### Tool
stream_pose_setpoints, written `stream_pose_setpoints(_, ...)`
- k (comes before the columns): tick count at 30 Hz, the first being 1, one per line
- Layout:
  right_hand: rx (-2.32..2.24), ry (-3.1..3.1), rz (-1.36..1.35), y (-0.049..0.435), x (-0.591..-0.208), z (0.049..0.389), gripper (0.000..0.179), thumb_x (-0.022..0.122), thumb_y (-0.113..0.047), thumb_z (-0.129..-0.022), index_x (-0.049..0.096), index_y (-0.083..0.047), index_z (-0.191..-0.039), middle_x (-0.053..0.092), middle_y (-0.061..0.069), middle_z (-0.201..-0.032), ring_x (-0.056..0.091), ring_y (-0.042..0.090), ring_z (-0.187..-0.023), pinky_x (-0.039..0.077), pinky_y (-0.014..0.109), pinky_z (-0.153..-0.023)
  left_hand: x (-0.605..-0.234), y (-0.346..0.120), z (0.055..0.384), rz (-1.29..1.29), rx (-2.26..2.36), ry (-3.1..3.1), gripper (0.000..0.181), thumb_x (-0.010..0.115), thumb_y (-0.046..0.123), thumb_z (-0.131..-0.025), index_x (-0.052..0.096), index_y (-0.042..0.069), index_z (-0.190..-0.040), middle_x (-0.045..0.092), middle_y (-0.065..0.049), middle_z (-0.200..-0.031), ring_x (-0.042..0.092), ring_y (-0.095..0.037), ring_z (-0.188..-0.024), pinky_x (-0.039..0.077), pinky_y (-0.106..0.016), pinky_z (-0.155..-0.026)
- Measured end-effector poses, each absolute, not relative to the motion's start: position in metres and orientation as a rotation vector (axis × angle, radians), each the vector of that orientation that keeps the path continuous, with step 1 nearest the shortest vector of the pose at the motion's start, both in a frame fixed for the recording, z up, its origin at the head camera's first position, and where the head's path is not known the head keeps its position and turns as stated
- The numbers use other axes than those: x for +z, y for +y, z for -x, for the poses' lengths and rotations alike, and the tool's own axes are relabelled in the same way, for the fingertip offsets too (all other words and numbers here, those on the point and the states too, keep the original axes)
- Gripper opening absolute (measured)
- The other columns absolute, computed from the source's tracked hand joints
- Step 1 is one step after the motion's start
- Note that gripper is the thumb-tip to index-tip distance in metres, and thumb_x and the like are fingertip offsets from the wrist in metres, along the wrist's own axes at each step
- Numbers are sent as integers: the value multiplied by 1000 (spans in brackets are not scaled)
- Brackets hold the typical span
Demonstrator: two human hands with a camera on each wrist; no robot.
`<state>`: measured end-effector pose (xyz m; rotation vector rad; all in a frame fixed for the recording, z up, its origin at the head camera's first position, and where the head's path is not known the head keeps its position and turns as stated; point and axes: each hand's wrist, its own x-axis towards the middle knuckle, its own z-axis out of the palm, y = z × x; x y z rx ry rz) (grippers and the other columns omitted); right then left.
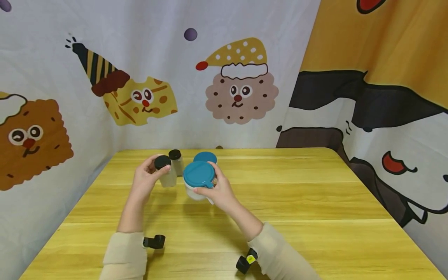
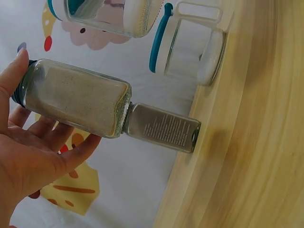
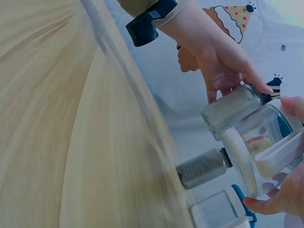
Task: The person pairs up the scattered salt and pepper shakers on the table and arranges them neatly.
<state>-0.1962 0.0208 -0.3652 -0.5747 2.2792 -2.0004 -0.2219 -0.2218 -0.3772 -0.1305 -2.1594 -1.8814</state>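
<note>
Blue-lidded jar point(image 1: 199, 175) sits just left of and below centre in my head view, raised off the bench point(image 1: 297, 202) in the right hand point(image 1: 220, 190), whose thumb and fingers grip its sides. Farther left in that frame, I see the left hand point(image 1: 145, 175) with thumb and fingers curled round the top of a black-capped jar point(image 1: 168, 179), also lifted, a narrow gap between the two held jars. My left wrist feed shows its greyish-beige contents left of centre; on my right wrist feed, a whitish handle point(image 3: 280, 154) juts from the blue-lidded one near the right edge. Behind them, about the middle of my head view, a smaller black-capped bottle point(image 1: 176, 163) and a second jar with a blue lid point(image 1: 205, 157) stand on the bench. Cloth printed with cartoon faces point(image 1: 154, 39) fills the upper part of the frame.
</note>
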Motion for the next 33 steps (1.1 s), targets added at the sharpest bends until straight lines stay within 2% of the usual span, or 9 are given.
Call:
stream_pose_setpoints(6,-2029,2277,562,26,-377,206,86,78,-6,-79,28,-7,-149,39,19,-144,40,35,-129,40,51,-97,-377,-217,223,174,-1886,-2151,47,73,16,-87,55,0,-128,62,5,-104,55,-13,-97,46,-20,-79)
stream_pose_setpoints(15,-2036,2337,574,33,-395,217,88,81,-16,-78,29,-11,-149,42,12,-142,43,30,-125,43,49,-94,-379,-208,225,205,-1910,-2173,47,74,17,-87,55,2,-127,61,0,-108,55,-18,-101,46,-23,-82)
stream_pose_setpoints(22,-2020,2330,584,40,-365,195,83,78,-6,-79,30,-1,-147,43,19,-139,44,35,-123,44,47,-92,-379,-205,226,190,-1938,-2185,49,74,17,-86,54,3,-129,59,-6,-115,54,-19,-104,46,-23,-84)
stream_pose_setpoints(29,-2018,2354,549,43,-365,192,81,78,-4,-78,33,-3,-146,44,19,-138,44,35,-123,42,50,-94,-379,-199,227,189,-1929,-2220,49,74,18,-86,54,3,-129,56,-15,-123,54,-23,-107,46,-24,-84)
stream_pose_setpoints(33,-2014,2366,539,45,-366,190,80,78,-4,-78,33,-3,-145,45,19,-137,44,35,-123,41,52,-95,-380,-196,227,187,-1929,-2230,49,75,18,-86,55,4,-129,56,-16,-123,53,-25,-107,46,-25,-84)
